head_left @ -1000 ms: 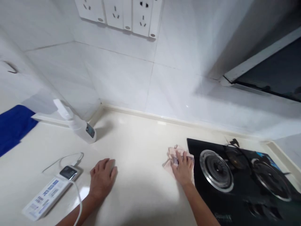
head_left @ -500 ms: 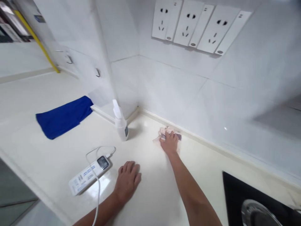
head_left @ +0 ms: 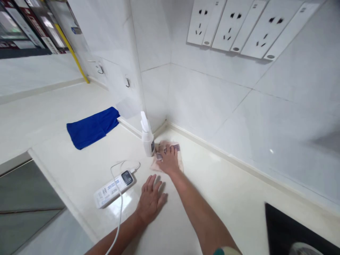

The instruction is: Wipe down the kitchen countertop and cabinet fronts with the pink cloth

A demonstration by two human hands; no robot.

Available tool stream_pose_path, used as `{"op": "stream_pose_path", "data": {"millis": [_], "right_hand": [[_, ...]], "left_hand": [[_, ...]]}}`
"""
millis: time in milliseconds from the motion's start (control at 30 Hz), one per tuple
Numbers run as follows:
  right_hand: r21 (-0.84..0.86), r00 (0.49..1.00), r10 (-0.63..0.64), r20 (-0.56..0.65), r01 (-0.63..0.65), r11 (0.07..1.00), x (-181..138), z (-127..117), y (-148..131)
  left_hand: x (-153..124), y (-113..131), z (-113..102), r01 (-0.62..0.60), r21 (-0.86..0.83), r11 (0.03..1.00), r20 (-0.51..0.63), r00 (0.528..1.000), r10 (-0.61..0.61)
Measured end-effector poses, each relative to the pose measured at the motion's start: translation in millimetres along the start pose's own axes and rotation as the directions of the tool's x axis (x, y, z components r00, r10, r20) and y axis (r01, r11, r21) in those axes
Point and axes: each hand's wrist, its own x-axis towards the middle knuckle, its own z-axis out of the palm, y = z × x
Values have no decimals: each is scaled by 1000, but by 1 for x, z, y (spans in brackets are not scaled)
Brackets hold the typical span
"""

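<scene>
My right hand [head_left: 168,160] presses a crumpled pale pink cloth [head_left: 175,147] flat on the cream countertop [head_left: 225,191], close to the wall corner. The cloth touches or nearly touches a small white spray bottle [head_left: 147,136] standing just left of it. My left hand [head_left: 151,198] lies flat on the counter with its fingers spread, holding nothing, just right of a white power strip [head_left: 113,185] with a small display and a white cable [head_left: 119,216].
A blue cloth [head_left: 91,126] lies on the counter to the left. Wall sockets [head_left: 239,26] sit high on the white tiles. The black gas hob's corner [head_left: 292,226] shows at lower right. The counter edge drops off at lower left.
My right hand has slid the pink cloth leftward from beside the hob, along the wall, up to the spray bottle. The view has swung left. My left hand stays flat on the counter.
</scene>
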Motion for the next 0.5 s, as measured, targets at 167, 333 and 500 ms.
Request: {"op": "stream_pose_path", "data": {"millis": [167,333,500], "right_hand": [[94,992,-126,-32,128,987,-89,19,2],[34,969,222,-109,-219,975,-152,0,102],[-35,746,605,-279,-638,770,-239,-22,218]], "left_hand": [[2,-10,5,-29,-55,998,-18,999,28],[7,-15,9,-18,-48,999,86,996,22],[13,-13,7,-17,-58,998,96,995,22]]}}
